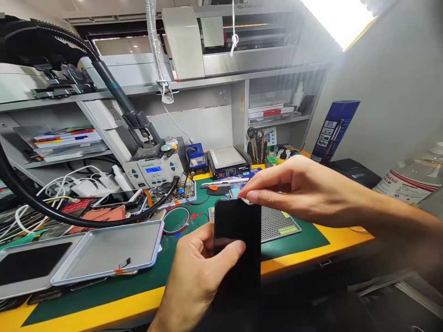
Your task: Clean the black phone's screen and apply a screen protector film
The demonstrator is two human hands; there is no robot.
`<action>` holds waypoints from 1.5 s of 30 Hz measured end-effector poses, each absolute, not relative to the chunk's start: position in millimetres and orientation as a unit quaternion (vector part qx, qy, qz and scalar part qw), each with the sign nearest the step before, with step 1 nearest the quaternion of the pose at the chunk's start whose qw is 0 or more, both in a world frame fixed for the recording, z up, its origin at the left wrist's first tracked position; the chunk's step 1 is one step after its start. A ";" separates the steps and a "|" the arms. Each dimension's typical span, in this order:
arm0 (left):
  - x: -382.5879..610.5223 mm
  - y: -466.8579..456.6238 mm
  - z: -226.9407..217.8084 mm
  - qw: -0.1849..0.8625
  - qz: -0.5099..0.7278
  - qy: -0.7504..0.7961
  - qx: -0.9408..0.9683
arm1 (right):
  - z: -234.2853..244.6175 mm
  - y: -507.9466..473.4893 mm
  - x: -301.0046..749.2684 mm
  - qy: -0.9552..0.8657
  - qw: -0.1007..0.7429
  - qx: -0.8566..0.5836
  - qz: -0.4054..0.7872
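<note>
A black smartphone [238, 221] stands upright before me, its dark screen turned my way. My left hand [204, 267] grips it by the left edge, the thumb lying across the screen. At the phone's top edge, my right hand [290, 189] pinches a small white piece of tissue or cloth [246, 200] between thumb and fingers, touching the edge. Behind the phone lies a perforated grey mat [278, 226] on the green work mat [297, 249].
A soldering or hot-air station [154, 170] stands at the back left, with a thick black hose [86, 222] looping forward. An open shallow tray [114, 244] lies at left beside a tablet [34, 263]. A flat heating plate [228, 159] and a tool holder [256, 147] are at the back.
</note>
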State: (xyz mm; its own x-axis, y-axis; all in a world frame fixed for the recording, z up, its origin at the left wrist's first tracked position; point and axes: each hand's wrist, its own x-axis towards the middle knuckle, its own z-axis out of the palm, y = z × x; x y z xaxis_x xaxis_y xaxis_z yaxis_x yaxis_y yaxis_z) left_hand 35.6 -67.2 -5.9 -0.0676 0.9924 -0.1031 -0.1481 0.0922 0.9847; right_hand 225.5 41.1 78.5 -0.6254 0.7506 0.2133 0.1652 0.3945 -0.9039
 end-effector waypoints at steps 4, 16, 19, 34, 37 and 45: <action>37.4 -71.9 -5.3 0.543 0.532 0.507 0.406 | 82.5 47.4 220.1 -0.836 0.236 -0.262 0.420; 29.1 -74.7 -21.2 0.492 0.570 0.512 0.413 | 74.0 37.0 212.3 -0.795 0.290 -0.315 0.429; 28.5 -74.3 -21.8 0.487 0.593 0.508 0.392 | 62.6 34.0 209.3 -0.765 0.324 -0.362 0.423; 22.2 -62.6 -20.2 0.440 0.614 0.515 0.406 | 23.0 24.2 195.0 -0.679 0.378 -0.383 0.499; 22.8 -61.8 -17.8 0.446 0.617 0.515 0.394 | 16.8 22.6 194.9 -0.670 0.384 -0.384 0.505; 20.6 -58.7 -14.1 0.436 0.635 0.490 0.407 | 7.1 16.7 192.5 -0.668 0.377 -0.406 0.497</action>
